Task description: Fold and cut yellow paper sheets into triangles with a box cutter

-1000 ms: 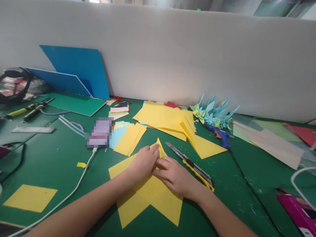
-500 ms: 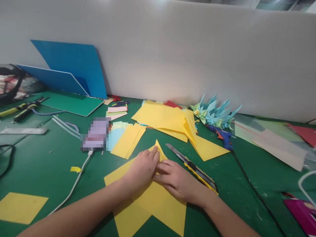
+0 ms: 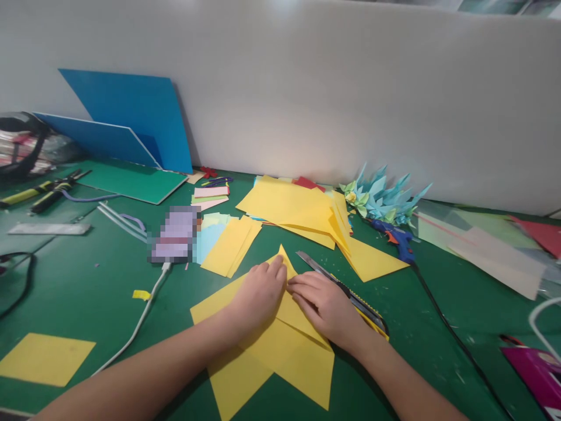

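A folded sheet of yellow paper [image 3: 280,345] lies on the green table, its pointed tip facing away from me. My left hand [image 3: 262,292] presses on it just below the tip, fingers curled and close together. On the right side, my right hand [image 3: 324,304] has its fingers bent together on a folded flap, fingertips near those of the left hand. Part of the paper and both thumbs are hidden. Beside my right hand, a yellow utility knife [image 3: 337,283] rests with its blade out, partly covered by the hand.
Yellow sheets [image 3: 289,202] and strips [image 3: 230,245] lie beyond my hands. A phone [image 3: 175,234] trails a white cable. To the right are a blue glue gun [image 3: 401,240] and blue paper leaves [image 3: 385,196]. Blue boards [image 3: 140,117], pliers [image 3: 48,193] and a loose yellow sheet [image 3: 48,359] are leftward.
My right hand has shifted slightly right and up, apart from the left hand. A folded flap edge now shows on the paper's right side. The left hand remains near the tip.
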A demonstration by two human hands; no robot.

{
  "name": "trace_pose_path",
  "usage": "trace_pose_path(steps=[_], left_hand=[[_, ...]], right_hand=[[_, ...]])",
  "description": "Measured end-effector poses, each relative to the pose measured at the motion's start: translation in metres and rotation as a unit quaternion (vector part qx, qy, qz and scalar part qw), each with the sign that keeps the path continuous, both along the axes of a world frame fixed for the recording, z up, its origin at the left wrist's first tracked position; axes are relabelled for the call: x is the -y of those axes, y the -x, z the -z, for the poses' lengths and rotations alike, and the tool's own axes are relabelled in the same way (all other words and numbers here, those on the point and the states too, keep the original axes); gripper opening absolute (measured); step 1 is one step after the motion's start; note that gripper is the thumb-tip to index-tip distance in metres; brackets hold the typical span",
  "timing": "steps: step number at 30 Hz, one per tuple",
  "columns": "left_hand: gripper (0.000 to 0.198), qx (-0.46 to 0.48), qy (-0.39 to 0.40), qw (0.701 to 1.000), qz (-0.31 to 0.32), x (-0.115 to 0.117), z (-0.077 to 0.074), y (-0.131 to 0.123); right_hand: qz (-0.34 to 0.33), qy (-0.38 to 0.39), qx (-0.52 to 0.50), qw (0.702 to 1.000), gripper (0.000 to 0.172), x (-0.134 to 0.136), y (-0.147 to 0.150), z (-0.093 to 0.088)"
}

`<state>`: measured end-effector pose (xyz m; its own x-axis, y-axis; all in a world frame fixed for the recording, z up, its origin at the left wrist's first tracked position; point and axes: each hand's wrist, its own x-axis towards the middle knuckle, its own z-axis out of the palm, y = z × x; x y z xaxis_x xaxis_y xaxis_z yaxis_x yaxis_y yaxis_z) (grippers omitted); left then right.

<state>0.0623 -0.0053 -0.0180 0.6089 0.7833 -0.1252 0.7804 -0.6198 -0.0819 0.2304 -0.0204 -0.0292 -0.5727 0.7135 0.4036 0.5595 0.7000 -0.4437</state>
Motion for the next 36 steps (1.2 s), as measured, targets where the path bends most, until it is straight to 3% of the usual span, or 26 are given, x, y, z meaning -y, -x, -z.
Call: trace_pose_path(steps=[8,14,20,28,36], left_hand=[[0.043,0.039,0.013,0.999,-0.009,-0.001,-0.005,-0.002],[0.048,0.027,-0.034,0.999,0.001,-0.001,0.003,-0.001],[0.051,0.033,-0.036,0.999,0.014,-0.003,0.004,-0.002],[0.049,0.061,-0.009,0.998,-0.014,-0.005,0.003,-0.002],[0.037,0.134,-0.043,0.99,0.0,0.0,0.01,0.006]], right_hand=[[0.065,-0.071,0.111,0.989,0.034,-0.014,0.007,0.011],[0.131,-0.008,0.201,0.971,0.036,-0.026,0.016,0.001],[0.14,0.014,0.26,0.955,0.045,-0.034,0.024,-0.008],[0.14,-0.011,0.26,0.955,0.046,-0.037,0.025,-0.005],[0.159,-0.065,0.147,0.974,0.032,-0.002,0.018,0.011]])
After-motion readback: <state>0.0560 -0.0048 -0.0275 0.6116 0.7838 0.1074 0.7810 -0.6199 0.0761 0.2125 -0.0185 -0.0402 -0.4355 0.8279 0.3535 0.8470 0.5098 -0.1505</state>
